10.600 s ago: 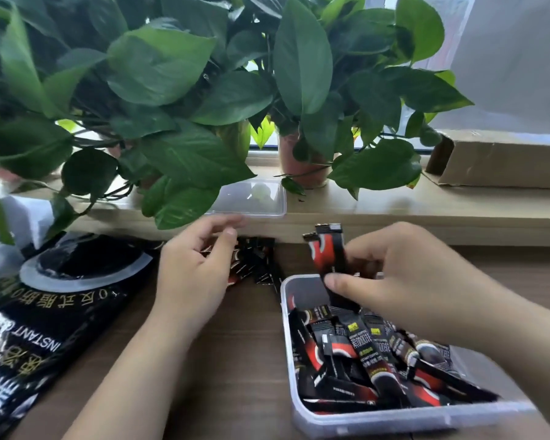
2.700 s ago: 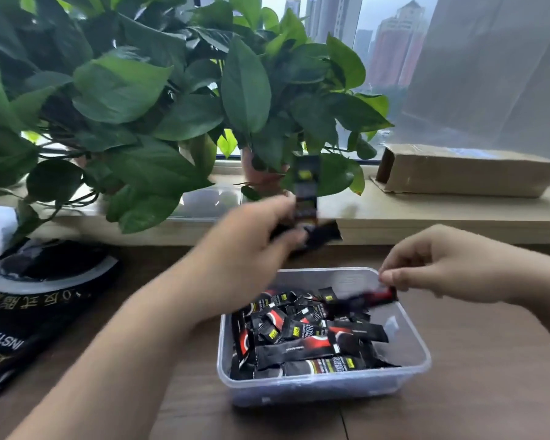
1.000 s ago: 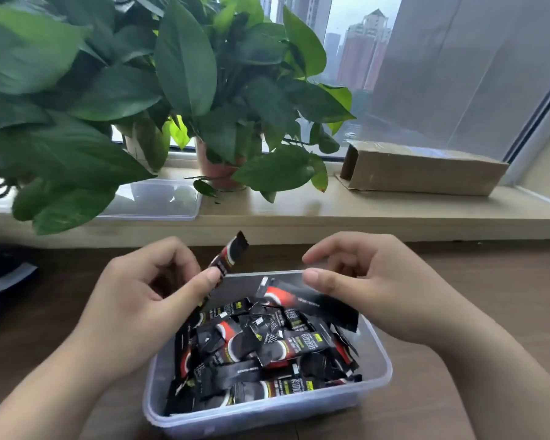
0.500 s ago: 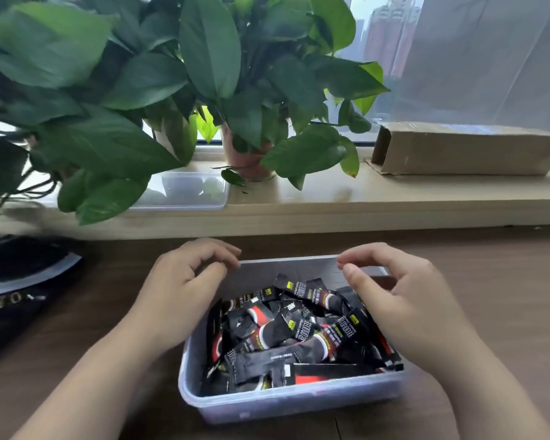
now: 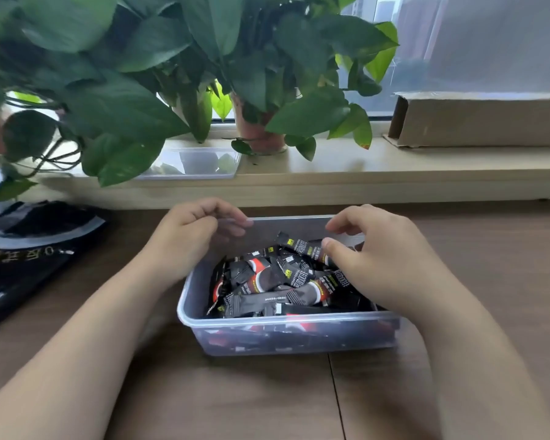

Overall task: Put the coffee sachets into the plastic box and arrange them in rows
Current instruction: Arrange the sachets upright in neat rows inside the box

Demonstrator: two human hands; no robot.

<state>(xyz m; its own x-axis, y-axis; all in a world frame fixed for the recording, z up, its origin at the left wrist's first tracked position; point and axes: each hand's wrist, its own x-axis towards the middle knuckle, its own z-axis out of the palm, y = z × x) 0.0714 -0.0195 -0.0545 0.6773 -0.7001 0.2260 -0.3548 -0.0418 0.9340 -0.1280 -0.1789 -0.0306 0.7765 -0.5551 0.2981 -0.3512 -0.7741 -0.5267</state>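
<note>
- Sachets (image 5: 267,282) in the box (image 5: 292,227) — likely light, slick, floppy; best pinched at one end.
- Right hand (image 5: 378,265), 1 o'clock, pinches a sachet (image 5: 300,247).
- Left hand (image 5: 191,239), 11 o'clock — grip unclear.

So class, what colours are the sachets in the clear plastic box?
Sachets: black with red and yellow marks; head view.

Coffee sachets (image 5: 277,281) are piled in the plastic box (image 5: 286,339), set on the table (image 5: 235,395). Left hand (image 5: 188,239) is at the box's far-left corner, right hand (image 5: 385,265) over its right side. Bag (image 5: 29,249) is laid left of the box. Behind the box, on the sill (image 5: 362,166): clear container (image 5: 197,163), potted plant (image 5: 258,134), carton (image 5: 480,122) further right.
</note>
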